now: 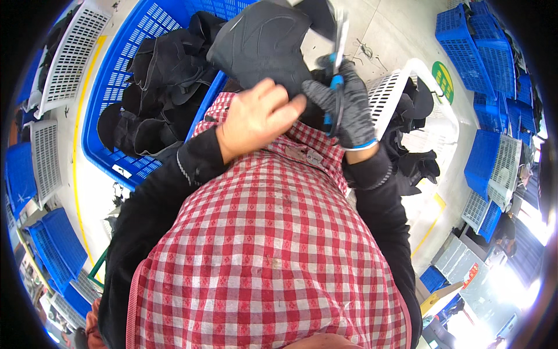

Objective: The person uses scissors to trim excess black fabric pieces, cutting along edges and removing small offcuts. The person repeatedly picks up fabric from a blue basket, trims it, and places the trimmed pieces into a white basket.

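Note:
A black shoe upper [264, 43] with curved stitched lines spans the space in front of me, at the right side of the blue basket. My left hand [261, 119] is bare and slightly blurred, its fingers curled at the upper's near edge. The fingertips' exact hold is partly hidden. On the right, my right hand [346, 104] wears a grey-black knitted glove with a blue cuff edge. It is closed round blue-handled scissors [336, 81], whose blades point away from me beside the upper.
At the left, a large blue basket [107, 75] holds several black uppers [165, 75]. A white basket [386, 96] with more black pieces [415, 163] stands at the right. Stacked blue crates [482, 58] line the far right; white and blue crates [46, 157] line the left beyond a yellow floor line [77, 157].

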`<state>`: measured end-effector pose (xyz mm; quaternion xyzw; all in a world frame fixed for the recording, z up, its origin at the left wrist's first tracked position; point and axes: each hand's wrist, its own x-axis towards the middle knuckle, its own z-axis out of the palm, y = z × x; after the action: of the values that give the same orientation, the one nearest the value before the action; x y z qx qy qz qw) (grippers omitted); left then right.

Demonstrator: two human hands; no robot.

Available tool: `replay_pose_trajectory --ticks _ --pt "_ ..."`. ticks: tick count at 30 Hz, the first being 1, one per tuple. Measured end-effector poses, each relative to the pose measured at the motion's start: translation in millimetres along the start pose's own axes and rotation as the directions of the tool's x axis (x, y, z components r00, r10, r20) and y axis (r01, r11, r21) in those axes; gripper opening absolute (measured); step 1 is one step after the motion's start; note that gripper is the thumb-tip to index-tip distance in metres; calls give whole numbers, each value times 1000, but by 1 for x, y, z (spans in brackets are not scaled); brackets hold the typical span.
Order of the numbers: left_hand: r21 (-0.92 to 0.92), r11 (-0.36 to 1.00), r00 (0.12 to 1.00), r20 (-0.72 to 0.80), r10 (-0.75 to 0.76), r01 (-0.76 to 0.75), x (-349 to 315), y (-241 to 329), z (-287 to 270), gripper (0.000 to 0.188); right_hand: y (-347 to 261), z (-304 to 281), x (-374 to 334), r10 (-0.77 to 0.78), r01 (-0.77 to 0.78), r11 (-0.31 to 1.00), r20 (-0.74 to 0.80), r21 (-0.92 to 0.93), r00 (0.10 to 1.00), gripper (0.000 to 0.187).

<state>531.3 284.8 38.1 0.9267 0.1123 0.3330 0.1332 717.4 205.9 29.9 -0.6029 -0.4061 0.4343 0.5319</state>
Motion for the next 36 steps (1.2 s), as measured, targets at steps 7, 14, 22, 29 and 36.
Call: replay_pose_trajectory --ticks 7,14,22,29,36 --pt "5 907 901 -121 -418 421 -14 -36 -4 76 23 10 -16 -6 3 998 46 70 999 54" --pt "16 900 897 -95 -431 435 -28 -54 4 94 44 -10 -47 108 -160 895 146 416 983 37" --pt "99 863 865 37 -500 495 -23 -30 -10 97 59 -24 -75 268 -321 937 309 136 913 51" --pt "98 882 887 -5 -462 461 -22 -32 -9 97 56 -25 -70 242 -245 969 216 -14 946 58" --pt "108 878 882 23 -470 466 -20 -28 -12 95 35 -32 -65 32 64 865 184 -497 982 60"
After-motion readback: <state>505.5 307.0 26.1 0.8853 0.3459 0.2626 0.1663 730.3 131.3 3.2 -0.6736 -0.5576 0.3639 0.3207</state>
